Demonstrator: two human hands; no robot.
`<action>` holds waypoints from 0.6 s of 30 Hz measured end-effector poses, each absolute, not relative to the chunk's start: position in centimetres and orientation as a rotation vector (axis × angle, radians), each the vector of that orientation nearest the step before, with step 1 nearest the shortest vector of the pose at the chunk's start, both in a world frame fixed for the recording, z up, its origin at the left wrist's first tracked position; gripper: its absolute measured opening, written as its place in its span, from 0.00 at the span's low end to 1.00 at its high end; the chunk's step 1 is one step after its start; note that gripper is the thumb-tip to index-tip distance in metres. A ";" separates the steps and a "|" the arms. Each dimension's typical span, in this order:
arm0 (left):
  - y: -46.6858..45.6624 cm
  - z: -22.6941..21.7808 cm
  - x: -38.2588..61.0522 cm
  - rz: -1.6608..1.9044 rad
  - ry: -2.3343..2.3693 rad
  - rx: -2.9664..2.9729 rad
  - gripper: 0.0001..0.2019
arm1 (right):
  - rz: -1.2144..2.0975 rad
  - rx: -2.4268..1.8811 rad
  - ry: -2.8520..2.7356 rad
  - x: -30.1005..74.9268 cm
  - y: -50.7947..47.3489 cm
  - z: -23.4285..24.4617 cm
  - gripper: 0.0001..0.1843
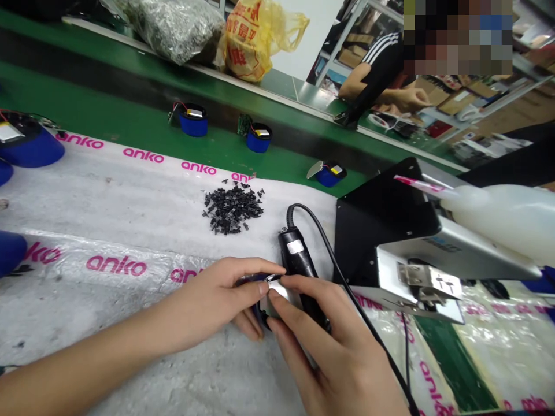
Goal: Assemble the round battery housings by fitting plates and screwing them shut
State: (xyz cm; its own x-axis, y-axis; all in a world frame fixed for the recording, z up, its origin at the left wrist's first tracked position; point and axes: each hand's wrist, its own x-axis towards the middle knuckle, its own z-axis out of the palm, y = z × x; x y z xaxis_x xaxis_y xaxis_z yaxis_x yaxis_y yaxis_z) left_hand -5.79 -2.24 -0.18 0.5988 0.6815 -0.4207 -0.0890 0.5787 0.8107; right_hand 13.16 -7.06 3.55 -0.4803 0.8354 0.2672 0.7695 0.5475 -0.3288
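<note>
Both hands meet over a small dark blue housing [261,315] at the front middle. A silvery flat piece, perhaps a battery [284,292], shows on its top. My left hand [229,289] is closed round the housing's left side, thumb on the top edge. Fingers of my right hand [333,329] press together on the top and near right side; they cover much of the housing. Just behind the right hand lies a black corded electric screwdriver [299,254]. Beyond the hands is a pile of small black plastic parts [234,209].
Blue housings with batteries and wires [193,122] stand along the green bench [139,124]. At right are a metal-and-black machine [377,225] and a white squeeze bottle [503,214]. A yellow bag [247,40] lies at the back. Across the bench sits a co-worker [381,63].
</note>
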 end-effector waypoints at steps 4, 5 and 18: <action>-2.4 0.0 -5.5 0.528 0.830 0.848 0.14 | 0.230 -1.337 -2.399 13.4 -7.2 3.7 0.15; -2.4 0.1 -5.5 0.533 0.839 0.862 0.14 | 0.227 -1.341 -2.407 13.5 -7.3 3.7 0.16; -3.4 0.6 -5.3 0.526 0.955 0.987 0.20 | 0.321 -1.425 -2.235 13.5 -7.3 3.3 0.12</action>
State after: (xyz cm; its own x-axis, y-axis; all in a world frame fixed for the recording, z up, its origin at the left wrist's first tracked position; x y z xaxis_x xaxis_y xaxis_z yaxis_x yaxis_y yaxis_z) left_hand -5.30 -3.37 0.62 0.5050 0.7485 -0.4299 0.0363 0.4792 0.8770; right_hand 13.50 -7.31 3.31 -0.3521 0.8995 0.2588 0.7903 0.4339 -0.4327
